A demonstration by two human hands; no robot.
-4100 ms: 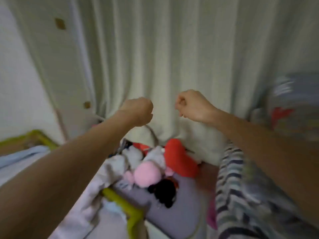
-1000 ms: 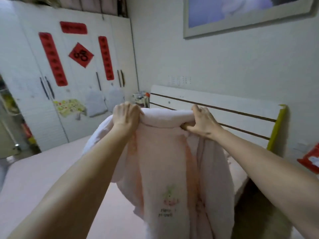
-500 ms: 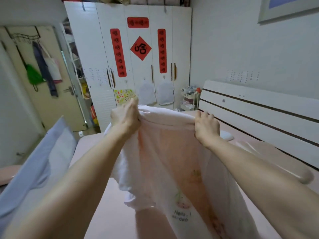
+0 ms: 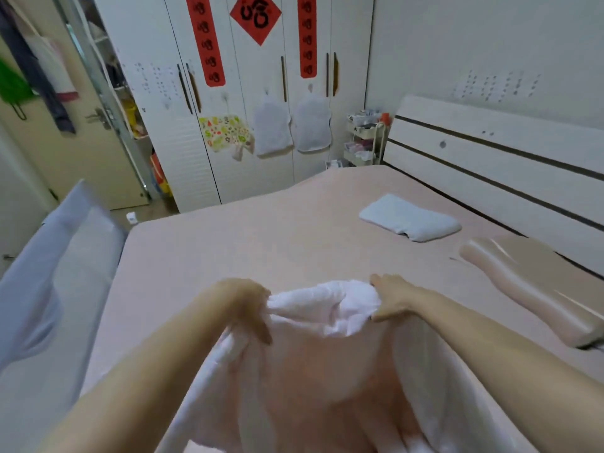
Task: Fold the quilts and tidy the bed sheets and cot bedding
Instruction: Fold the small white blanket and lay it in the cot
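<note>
Lowered since half a second ago, both hands now hold the quilt [image 4: 327,371] down near the bed [image 4: 261,237]; the left hand [image 4: 243,304] clenches one bunched top corner, the right hand [image 4: 390,297] grips the other; the pale pink cloth sags between them and drapes toward the camera; beyond lie a folded white towel [image 4: 410,218] and a pink pillow [image 4: 529,286] by the headboard [image 4: 490,165]; a white wardrobe [image 4: 248,103] stands behind.

Home bedroom: wide bed [image 4: 294,230] with striped headboard [image 4: 490,165]; white wardrobe [image 4: 248,103] beyond bed's far edge; pillow [image 4: 529,289] by headboard; door [image 4: 75,152] left of wardrobe.
</note>
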